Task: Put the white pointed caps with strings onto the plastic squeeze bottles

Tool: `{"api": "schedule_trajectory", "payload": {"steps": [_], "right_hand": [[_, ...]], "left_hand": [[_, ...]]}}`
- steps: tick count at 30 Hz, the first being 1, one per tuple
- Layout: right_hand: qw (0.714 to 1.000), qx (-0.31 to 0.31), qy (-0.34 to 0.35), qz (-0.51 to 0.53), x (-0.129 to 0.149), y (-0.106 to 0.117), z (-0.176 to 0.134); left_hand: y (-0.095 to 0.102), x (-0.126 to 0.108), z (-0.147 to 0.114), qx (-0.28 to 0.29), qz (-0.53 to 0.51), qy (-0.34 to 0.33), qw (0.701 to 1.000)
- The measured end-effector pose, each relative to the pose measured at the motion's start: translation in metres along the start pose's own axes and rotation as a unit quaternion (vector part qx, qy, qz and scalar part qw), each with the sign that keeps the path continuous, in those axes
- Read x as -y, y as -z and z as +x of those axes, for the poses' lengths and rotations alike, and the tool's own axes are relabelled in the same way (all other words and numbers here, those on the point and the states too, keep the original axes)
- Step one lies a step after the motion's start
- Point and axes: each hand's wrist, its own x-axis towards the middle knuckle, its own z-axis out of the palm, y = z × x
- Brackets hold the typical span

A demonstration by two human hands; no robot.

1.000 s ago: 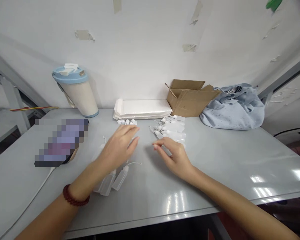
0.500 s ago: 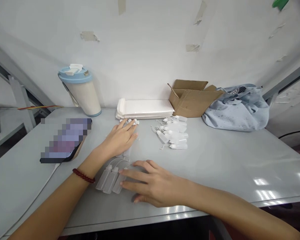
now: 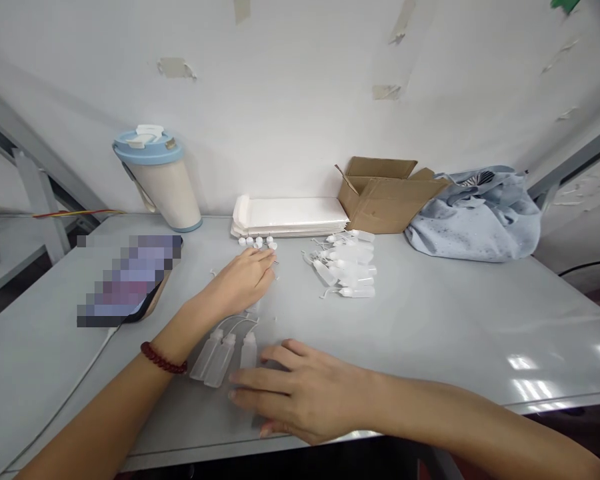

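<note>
My left hand (image 3: pixel 244 277) rests palm down over the table, its fingers drawn together just in front of a row of small white caps (image 3: pixel 250 242). What lies under those fingers is hidden. My right hand (image 3: pixel 303 393) has its fingers apart, and its fingertips are by the lower end of a clear plastic dropper bottle (image 3: pixel 249 350); I cannot tell whether they touch it. Two more dropper bottles (image 3: pixel 220 360) lie side by side to its left, thin tubes curving from their tops. Part of another clear piece shows below my left hand.
A pile of capped dropper bottles (image 3: pixel 350 267) lies right of centre. Behind stand a stack of white boxes (image 3: pixel 293 215), an open cardboard box (image 3: pixel 393 203) and a blue cloth bag (image 3: pixel 475 223). A tumbler (image 3: pixel 165 183) and a phone on a cable (image 3: pixel 135 280) are at left.
My left hand has drawn its fingers back from the white caps and closed them together. My right hand has moved down toward the table's front edge, and the nearest bottle now stands straighter, apart from the other two.
</note>
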Motion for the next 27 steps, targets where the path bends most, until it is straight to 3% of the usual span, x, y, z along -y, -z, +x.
{"api": "schedule_trajectory", "payload": {"steps": [18, 20, 23, 25, 27], "right_hand": [[0.987, -0.115, -0.106, -0.020, -0.014, -0.007, -0.006], [0.987, -0.106, -0.123, -0.008, -0.014, -0.005, -0.006], [0.986, -0.091, -0.142, 0.002, -0.015, -0.001, -0.008], [0.985, -0.087, -0.151, 0.002, -0.017, 0.000, -0.009], [0.984, -0.089, -0.155, -0.001, -0.019, -0.001, -0.010]], "left_hand": [[-0.007, -0.016, -0.001, -0.035, -0.021, -0.082, 0.996], [-0.006, -0.017, -0.002, -0.065, -0.032, -0.084, 0.994], [-0.003, -0.021, -0.005, -0.163, -0.039, -0.113, 0.979], [-0.001, -0.027, -0.008, -0.227, -0.010, -0.153, 0.962], [0.002, -0.034, -0.011, -0.255, 0.046, -0.196, 0.946]]}}
